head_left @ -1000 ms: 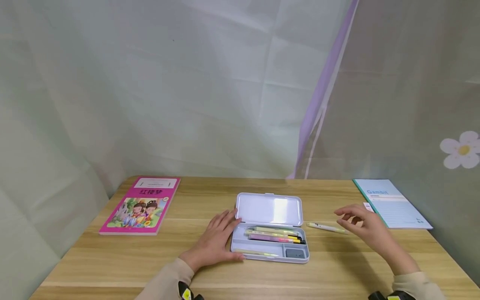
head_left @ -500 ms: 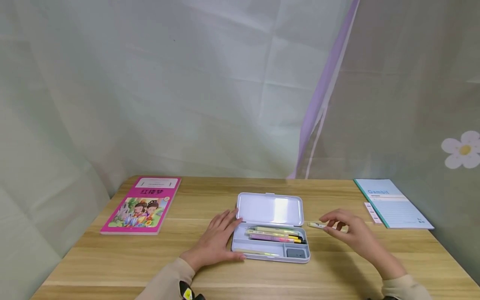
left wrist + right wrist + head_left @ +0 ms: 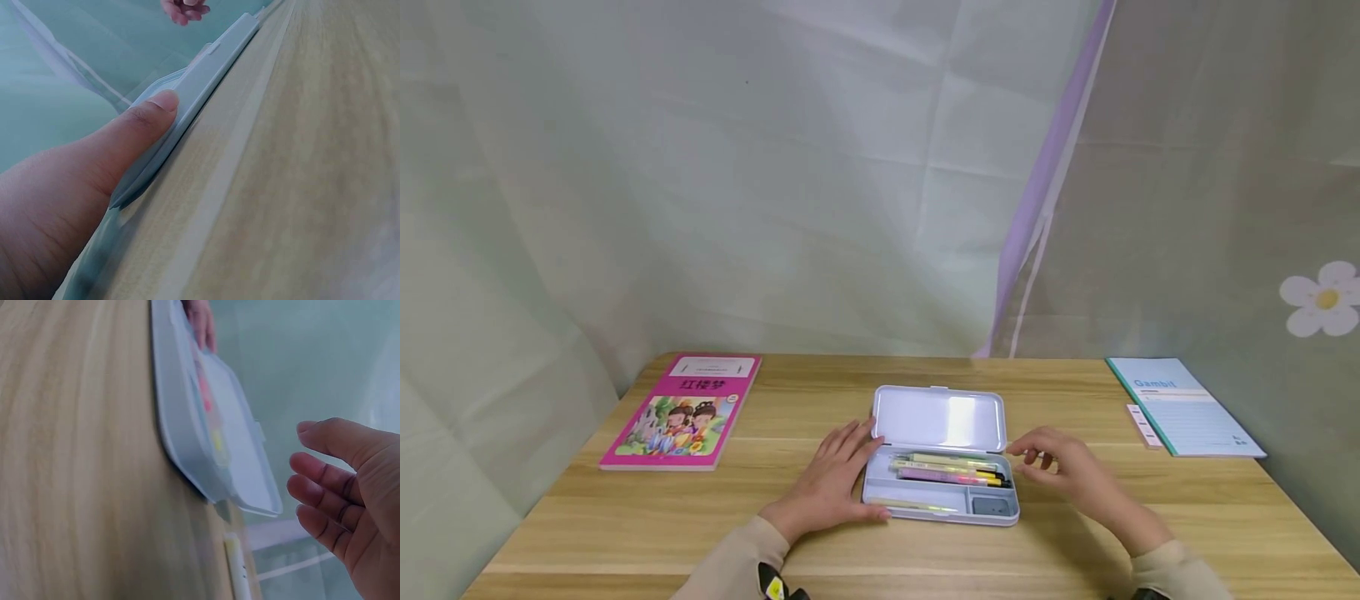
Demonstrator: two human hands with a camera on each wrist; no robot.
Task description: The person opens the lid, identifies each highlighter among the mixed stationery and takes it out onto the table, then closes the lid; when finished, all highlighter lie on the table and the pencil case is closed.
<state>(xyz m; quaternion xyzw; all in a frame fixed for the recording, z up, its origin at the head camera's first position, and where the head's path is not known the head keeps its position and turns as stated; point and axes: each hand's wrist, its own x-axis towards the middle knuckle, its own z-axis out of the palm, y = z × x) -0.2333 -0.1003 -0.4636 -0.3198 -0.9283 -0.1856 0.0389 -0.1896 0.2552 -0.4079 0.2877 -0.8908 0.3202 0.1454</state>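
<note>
Where the head camera is looking: the right hand [image 3: 1067, 475] is moving away from the worktop's [image 3: 925, 567] right edge and nearing the right end of the open pencil case [image 3: 942, 518], so its work is apparently shifting toward the case; the left hand [image 3: 827, 487] is staying spread along the case's left edge.
Left wrist: the thumb [image 3: 150, 119] is lying straight against the case's front wall, not wrapping round it.
Right wrist: the fingers are bending loosely, thumb apart, holding nothing; the cream pen [image 3: 237, 565] is lying on the worktop just beyond the case's right end.
</note>
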